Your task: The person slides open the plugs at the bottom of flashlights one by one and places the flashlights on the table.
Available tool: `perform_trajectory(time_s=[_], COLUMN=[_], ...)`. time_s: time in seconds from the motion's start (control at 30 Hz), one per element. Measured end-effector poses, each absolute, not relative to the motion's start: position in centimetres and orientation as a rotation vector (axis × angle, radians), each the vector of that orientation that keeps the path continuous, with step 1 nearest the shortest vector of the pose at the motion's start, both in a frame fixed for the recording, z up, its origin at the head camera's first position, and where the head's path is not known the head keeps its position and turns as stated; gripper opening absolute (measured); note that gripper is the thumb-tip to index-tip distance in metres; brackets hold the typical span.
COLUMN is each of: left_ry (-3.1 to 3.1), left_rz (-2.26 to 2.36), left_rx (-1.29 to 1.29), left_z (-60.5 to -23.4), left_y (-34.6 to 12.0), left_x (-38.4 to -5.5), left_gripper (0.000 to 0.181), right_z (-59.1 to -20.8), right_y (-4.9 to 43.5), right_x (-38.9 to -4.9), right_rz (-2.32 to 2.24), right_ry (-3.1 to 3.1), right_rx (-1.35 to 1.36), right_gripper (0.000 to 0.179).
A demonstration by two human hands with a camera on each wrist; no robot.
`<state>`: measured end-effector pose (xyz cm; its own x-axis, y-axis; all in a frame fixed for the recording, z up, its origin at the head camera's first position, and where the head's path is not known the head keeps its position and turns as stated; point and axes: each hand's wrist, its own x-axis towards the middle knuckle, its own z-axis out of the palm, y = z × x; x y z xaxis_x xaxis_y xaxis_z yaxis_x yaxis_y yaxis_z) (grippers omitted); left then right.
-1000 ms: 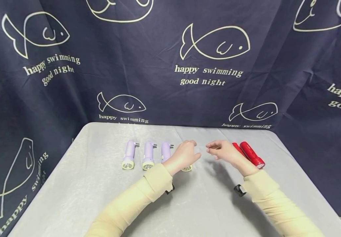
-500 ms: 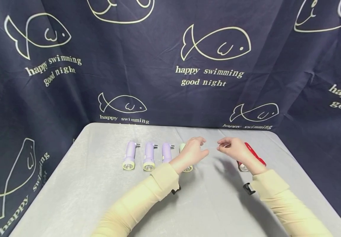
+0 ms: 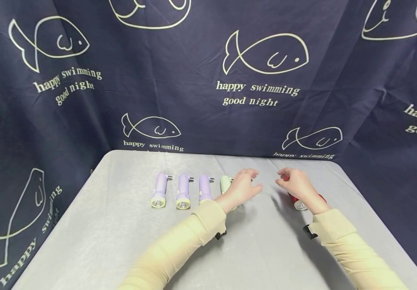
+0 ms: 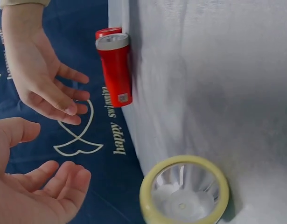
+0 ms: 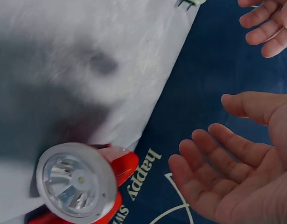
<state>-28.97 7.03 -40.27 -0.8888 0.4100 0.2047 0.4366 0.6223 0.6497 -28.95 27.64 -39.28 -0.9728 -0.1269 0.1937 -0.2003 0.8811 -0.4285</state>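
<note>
My left hand (image 3: 241,188) hovers over the green flashlight (image 3: 225,183), fingers relaxed and holding nothing. It hides much of that flashlight's body. In the left wrist view, a yellow-rimmed lamp head (image 4: 150,200) faces the camera beside the left hand's palm (image 4: 36,200). My right hand (image 3: 298,186), also bare of any object, is over a red flashlight (image 3: 293,198) with a pale rim. Its fingers (image 5: 204,163) are spread and slightly bent in the right wrist view. A second red flashlight (image 4: 108,31) shows behind the first (image 4: 116,74).
Three purple flashlights with yellow rims, the leftmost (image 3: 160,187), the middle (image 3: 183,188) and the third (image 3: 204,185), lie in a row, plug prongs to the right. The grey-covered table (image 3: 96,225) ends at a dark blue fish-print curtain (image 3: 201,80).
Both hands have shifted to the right above the table, uncovering more of the green flashlight and the third purple one. The right hand now covers more of the red flashlights.
</note>
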Motion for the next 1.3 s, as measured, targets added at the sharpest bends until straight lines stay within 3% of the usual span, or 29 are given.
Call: perform_trajectory(time_s=[0.63,1.07,1.3], left_ry=[-2.797,-2.809,-2.821], left_rz=[-1.187,-1.208,-1.250], left_rx=[-0.763,-0.756,-0.750], left_z=[-43.5,-44.8,-44.9], left_y=[9.2,10.1,10.3], left_x=[-29.1,-29.0,-28.6], left_gripper=[0.050,0.052,0.052], right_z=[-40.8,-42.2,-42.8], right_y=[29.4,30.7,30.9], right_x=[-29.6,-29.8,-29.9], right_rz=[0.576,0.473,0.407], right_ry=[-2.900,-2.859,-2.917], right_rx=[0.151,0.121,0.026], right_gripper=[0.040,0.029,0.034])
